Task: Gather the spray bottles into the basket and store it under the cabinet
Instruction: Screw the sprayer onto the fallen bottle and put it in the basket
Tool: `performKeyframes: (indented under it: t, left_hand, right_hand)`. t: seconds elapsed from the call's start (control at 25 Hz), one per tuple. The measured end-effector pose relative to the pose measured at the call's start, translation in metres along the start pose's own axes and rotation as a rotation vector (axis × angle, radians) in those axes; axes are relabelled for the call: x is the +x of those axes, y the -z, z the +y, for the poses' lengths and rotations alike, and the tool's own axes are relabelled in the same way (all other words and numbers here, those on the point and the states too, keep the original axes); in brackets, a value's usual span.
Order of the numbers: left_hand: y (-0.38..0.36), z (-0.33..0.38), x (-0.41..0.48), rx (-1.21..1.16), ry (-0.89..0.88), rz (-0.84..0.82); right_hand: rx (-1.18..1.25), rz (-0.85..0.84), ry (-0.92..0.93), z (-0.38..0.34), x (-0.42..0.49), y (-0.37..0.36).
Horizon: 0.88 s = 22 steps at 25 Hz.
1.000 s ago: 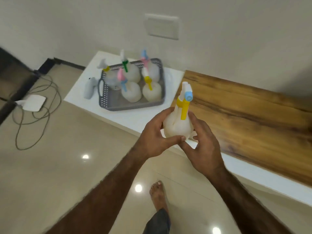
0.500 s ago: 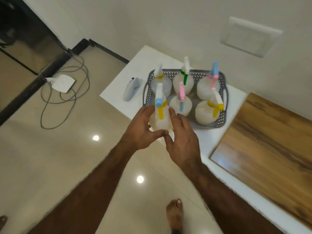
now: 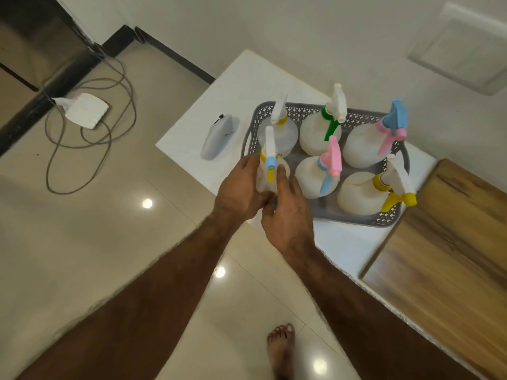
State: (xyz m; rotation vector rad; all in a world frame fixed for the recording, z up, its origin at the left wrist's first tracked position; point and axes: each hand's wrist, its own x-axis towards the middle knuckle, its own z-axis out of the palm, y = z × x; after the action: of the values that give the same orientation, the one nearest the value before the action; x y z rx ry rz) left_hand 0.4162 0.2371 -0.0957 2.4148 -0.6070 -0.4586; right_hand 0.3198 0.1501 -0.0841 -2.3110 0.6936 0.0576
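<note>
A grey perforated basket (image 3: 385, 219) sits on a white ledge (image 3: 236, 86) against the wall. Several white round spray bottles stand upright in it, among them one with a green trigger (image 3: 319, 133) and one with a pink head (image 3: 312, 176). My left hand (image 3: 238, 192) and my right hand (image 3: 288, 212) both grip a white spray bottle with a yellow collar and blue nozzle (image 3: 270, 171). It is upright at the basket's near left corner. Its base is hidden by my fingers, so I cannot tell whether it rests on the basket floor.
A small grey device (image 3: 219, 137) lies on the ledge left of the basket. A wooden top (image 3: 444, 264) runs along the right. On the tiled floor to the left lie a white adapter (image 3: 85, 109) and looped cables (image 3: 82, 149). My bare foot (image 3: 281, 349) stands below.
Both hands have carried the yellow-and-blue bottle left from the wooden top's edge to the basket's near left corner. My view has shifted closer to the basket.
</note>
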Motion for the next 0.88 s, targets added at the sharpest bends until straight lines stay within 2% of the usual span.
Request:
performKeyframes:
  t: [0.32,0.48,0.56,0.64,0.72,0.8,0.88]
  left_hand:
    - [-0.007,0.0,-0.004,-0.019,0.005,0.05]
    - [-0.007,-0.004,-0.005,0.152,0.084,0.151]
    - [-0.006,-0.007,-0.008,0.174,0.105,0.157]
    - [-0.003,-0.012,-0.013,0.179,0.018,0.162]
    - [-0.006,-0.015,-0.02,0.095,-0.026,0.253]
    - [-0.011,-0.014,-0.021,-0.117,0.099,0.422]
    - [-0.013,-0.013,-0.009,-0.31,0.318,0.535]
  right_hand:
    - [0.02,-0.035,-0.03,0.008,0.001,-0.004]
    - [0.023,-0.051,0.015,0.019,-0.015,0.001]
    - [0.012,0.034,0.083,0.031,-0.029,0.005]
    - [-0.009,0.165,0.131,0.047,-0.037,0.009]
    - [-0.02,0.292,0.151,0.066,-0.039,0.018]
    - [-0.023,0.386,0.13,0.087,-0.039,0.033]
    - [-0.024,0.445,0.011,0.109,-0.04,0.051]
